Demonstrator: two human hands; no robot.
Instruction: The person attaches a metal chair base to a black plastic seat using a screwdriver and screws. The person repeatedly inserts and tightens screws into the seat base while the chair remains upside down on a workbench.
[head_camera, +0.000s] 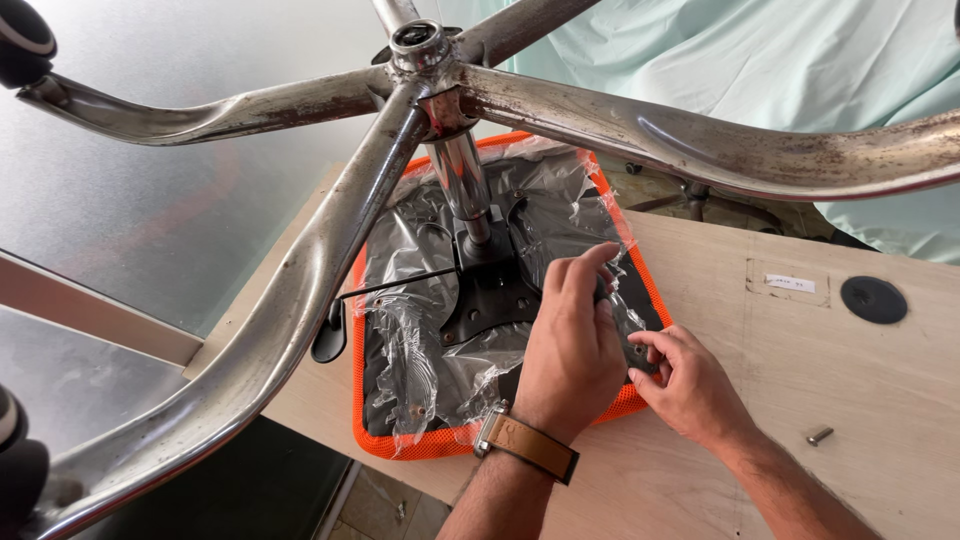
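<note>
An office chair lies upside down on a wooden table (850, 370). Its orange-edged seat (420, 445) faces up, with a black underside wrapped in clear plastic film (410, 330). A black mounting plate (495, 300) and a chrome gas cylinder (462, 180) rise to a rusty chrome star base (300, 290). My left hand (570, 345), with a brown-strapped watch on its wrist, presses on the seat's right side by the plate. My right hand (685, 380) pinches a small dark part at the seat's right edge. What that part is stays hidden by my fingers.
A loose bolt (819, 435) lies on the table to the right. A black round grommet (873, 299) and a white label (790, 283) sit farther back. Pale green cloth (760, 60) hangs behind. Black casters (22, 40) show at the left edge.
</note>
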